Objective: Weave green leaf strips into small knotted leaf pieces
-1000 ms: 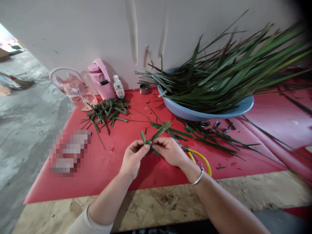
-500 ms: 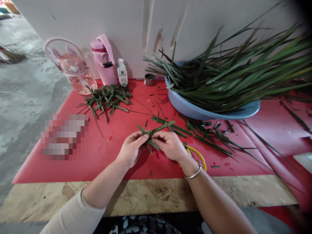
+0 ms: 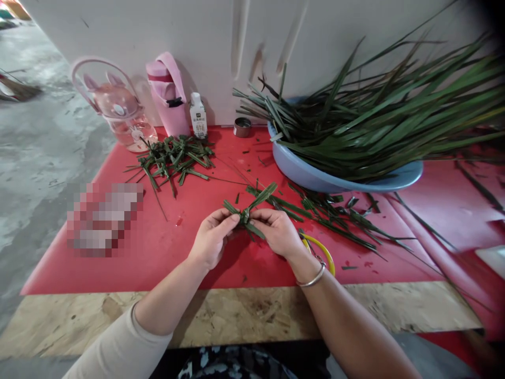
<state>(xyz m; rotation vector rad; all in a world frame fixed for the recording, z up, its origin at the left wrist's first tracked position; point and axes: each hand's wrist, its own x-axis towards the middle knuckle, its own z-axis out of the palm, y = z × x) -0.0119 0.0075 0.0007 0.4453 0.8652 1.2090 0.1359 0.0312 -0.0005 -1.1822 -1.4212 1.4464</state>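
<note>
At the dial's centre, over the red sheet on the worktop, is a small green knot of leaf strips. The left hand pinches it from 9 o'clock, thumb on top and fingers curled beneath. The right hand pinches it from 3 o'clock, thumb against forefinger. The longest strip end points between 1 and 2 o'clock, a shorter one to 10 and another to 5. A bangle circles the right wrist.

At 4 o'clock, just beside that wrist and partly hidden by it, are scissors with a yellow handle. Loose scraps lie at 3 o'clock. At 2, a blue basin holds long leaves that spill over its rim. At 12, near the wall, stands a tin. A bottle and a pink flask stand at 11. At 10 lies a green pile, with a pink jug beyond. The patch at 9 is pixelated.
</note>
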